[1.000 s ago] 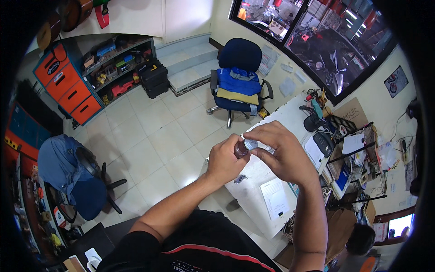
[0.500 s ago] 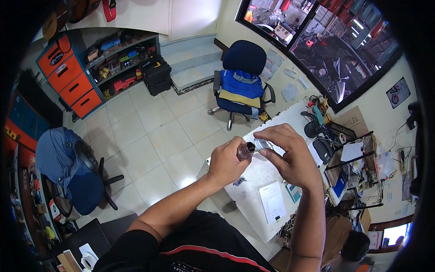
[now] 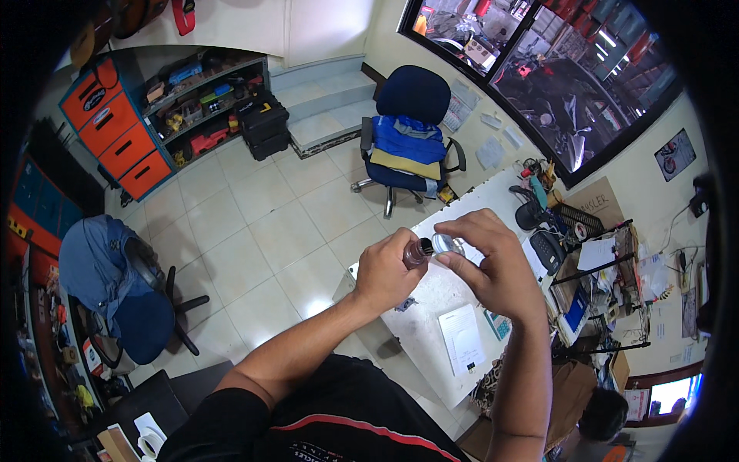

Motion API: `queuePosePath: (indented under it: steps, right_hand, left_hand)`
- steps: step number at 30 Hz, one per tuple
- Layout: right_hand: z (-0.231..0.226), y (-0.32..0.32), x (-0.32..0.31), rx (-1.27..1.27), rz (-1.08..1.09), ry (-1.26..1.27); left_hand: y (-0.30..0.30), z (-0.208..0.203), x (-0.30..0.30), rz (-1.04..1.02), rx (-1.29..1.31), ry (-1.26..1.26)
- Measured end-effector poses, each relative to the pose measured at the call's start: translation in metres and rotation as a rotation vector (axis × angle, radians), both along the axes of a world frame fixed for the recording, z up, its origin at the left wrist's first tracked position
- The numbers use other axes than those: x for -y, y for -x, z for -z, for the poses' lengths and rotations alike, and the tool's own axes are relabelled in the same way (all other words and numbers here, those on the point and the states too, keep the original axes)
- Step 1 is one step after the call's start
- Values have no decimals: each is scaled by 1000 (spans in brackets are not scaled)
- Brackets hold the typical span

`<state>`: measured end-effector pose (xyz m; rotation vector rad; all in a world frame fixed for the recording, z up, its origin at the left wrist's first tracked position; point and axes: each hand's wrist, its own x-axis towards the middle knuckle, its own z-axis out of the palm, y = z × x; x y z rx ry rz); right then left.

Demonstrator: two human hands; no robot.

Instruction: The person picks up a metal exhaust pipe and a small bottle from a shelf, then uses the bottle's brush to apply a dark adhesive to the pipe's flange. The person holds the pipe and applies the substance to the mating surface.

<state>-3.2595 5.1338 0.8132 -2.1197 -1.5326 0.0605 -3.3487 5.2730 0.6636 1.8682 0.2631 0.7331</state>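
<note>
My left hand (image 3: 385, 271) is closed around a small dark, reddish-brown bottle (image 3: 416, 255) with a black top, tilted toward the right. Between the thumb and fingers of my right hand (image 3: 499, 271) is a clear round cap (image 3: 444, 246). The cap is right beside the bottle's black top; whether they touch I cannot tell. Both hands are raised over the left edge of a white table (image 3: 423, 339). Most of the bottle's body is hidden by my left fingers.
A notepad (image 3: 462, 337) and a teal calculator (image 3: 498, 326) lie on the table. A telephone (image 3: 547, 252) and a cluttered rack stand along its right side. Blue office chairs (image 3: 414, 96) are ahead and at left. Another person (image 3: 603, 416) sits at the lower right.
The clear cap has turned in my right fingers, so more of its round face shows. Both hands stay close together in nearly the same place.
</note>
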Motion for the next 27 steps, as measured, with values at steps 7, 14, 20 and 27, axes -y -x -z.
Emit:
queuePosePath:
  steps: [7,14,20,27]
  right_hand:
    - [4,3,0,-25,17,-31]
    - [1,4,-1,-4,53,-4]
    - [5,3,-4,1,93,-17]
    - [2,4,-4,45,150,0]
  left_hand:
    - [1,-3,2,-8,8,6]
    - [-2,-2,1,-15,8,-30]
    - [-3,0,2,-21,28,-13]
    - [-4,2,0,-40,43,-50]
